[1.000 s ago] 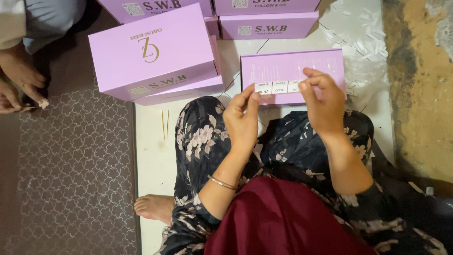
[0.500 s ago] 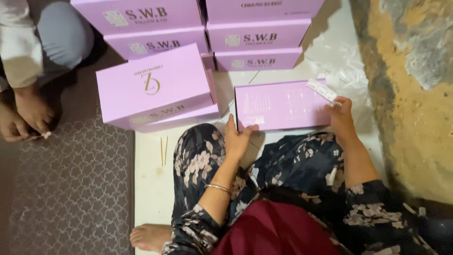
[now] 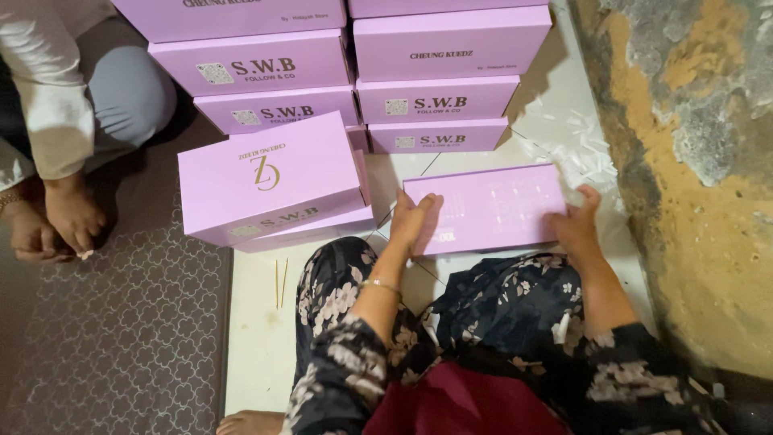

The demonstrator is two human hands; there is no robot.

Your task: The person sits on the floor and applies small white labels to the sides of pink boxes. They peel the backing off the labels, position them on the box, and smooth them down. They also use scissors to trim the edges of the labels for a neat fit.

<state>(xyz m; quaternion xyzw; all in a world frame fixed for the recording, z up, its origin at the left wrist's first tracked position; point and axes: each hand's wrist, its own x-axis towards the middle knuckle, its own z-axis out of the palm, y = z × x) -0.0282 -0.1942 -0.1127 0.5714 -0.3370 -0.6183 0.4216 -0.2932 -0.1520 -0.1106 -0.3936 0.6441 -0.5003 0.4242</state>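
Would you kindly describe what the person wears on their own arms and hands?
Both arms have long dark sleeves printed with pale flowers. The left hand is bare, with a thin bangle at its wrist. The right hand is bare too, without rings or gloves.

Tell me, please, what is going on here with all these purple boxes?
A person sitting on the floor has both hands on a flat lilac box: the left hand lies on its left end, the right hand at its right edge. Similar boxes are stacked just beyond, with a slanted pile to the left. Another person crouches at the far left.
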